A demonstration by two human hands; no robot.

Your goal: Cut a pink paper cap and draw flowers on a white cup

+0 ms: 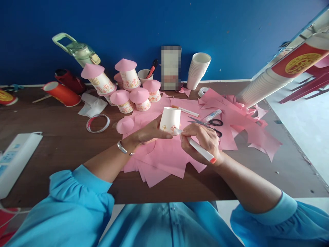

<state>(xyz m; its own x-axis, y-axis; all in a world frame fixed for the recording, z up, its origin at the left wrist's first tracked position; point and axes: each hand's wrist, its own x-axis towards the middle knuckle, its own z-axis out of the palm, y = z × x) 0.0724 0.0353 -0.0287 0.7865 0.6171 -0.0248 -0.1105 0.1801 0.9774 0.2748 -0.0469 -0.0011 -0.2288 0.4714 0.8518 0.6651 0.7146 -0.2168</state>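
Note:
My left hand (150, 133) grips an upside-down white paper cup (170, 119) by its lower rim, over a pile of pink paper sheets (164, 156). Small orange flowers are drawn near the cup's rim. My right hand (203, 140) holds a white marker with an orange end (199, 148), its tip touching the cup beside the flowers. A silver bracelet sits on my left wrist.
Several finished cups with pink cone roofs (128, 85) stand behind, with one loose pink cone (124, 125). Scissors (212, 122), a glue stick (212, 115), a second pen (186, 110), tape rolls (98, 123), stacks of white cups (197, 70), red cups (61, 93) and a green bottle (78, 50) lie around.

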